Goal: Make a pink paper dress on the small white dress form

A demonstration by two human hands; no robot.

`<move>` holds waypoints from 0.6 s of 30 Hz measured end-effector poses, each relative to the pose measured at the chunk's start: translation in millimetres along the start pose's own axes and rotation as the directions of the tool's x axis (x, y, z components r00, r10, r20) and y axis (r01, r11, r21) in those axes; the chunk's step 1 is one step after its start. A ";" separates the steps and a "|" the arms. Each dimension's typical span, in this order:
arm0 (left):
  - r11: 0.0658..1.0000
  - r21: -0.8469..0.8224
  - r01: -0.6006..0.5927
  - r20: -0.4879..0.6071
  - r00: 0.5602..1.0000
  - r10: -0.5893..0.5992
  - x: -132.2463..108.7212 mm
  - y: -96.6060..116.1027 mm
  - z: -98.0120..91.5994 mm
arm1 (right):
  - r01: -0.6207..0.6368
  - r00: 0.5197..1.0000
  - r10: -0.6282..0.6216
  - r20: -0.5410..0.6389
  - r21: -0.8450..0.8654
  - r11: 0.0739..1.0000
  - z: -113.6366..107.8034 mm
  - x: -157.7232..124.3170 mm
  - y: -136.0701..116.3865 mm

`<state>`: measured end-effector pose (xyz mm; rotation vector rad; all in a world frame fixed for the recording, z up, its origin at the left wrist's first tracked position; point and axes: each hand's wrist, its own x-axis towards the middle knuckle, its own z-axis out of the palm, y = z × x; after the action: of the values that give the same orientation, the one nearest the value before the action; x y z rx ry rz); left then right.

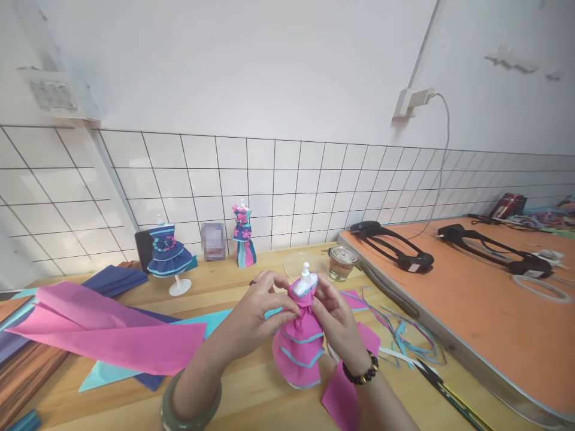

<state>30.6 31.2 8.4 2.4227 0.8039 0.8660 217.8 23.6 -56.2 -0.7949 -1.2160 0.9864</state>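
A small white dress form (306, 279) stands upright on the table between my hands. It wears a pink tiered doll dress (300, 350) edged with light blue trim. My left hand (265, 305) pinches the dress at the left of its waist, thumb and index finger together. On the opposite side, my right hand (336, 314) closes its thumb and fingers on the bodice; some of those fingertips are hidden behind the dress. Under my right wrist lies a pink fabric piece (342, 398).
Pink fabric strips (112, 329) lie over blue and turquoise cloth at left. Behind stand a navy doll dress (168, 260) and a multicoloured one (244, 236). A glass jar (342, 263), tangled thin strips (411, 338), tweezers (433, 377) and an orange board (489, 323) are at right.
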 end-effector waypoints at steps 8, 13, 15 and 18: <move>0.992 -0.032 0.123 -0.165 0.978 -0.126 1.8 -0.3 10.4 | 0.028 0.985 -0.037 -0.168 -0.053 0.998 0.9 -0.1 3.9; 0.947 -0.024 0.319 -0.260 0.913 -0.314 7.0 2.3 23.4 | 0.023 0.961 -0.056 -0.271 -0.123 0.992 4.2 -1.9 3.2; 0.933 -0.059 0.356 -0.243 0.901 -0.359 9.4 3.7 28.0 | 0.029 0.956 -0.081 -0.284 -0.183 0.983 6.5 -3.5 0.3; 0.912 -0.124 0.390 -0.261 0.874 -0.410 12.1 4.5 34.1 | 0.041 0.946 -0.125 -0.300 -0.270 0.962 9.3 -5.4 -3.0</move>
<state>63.0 28.7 -8.0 1.9863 1.3048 1.0570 208.9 17.3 -53.8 -1.0558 -1.1008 0.6058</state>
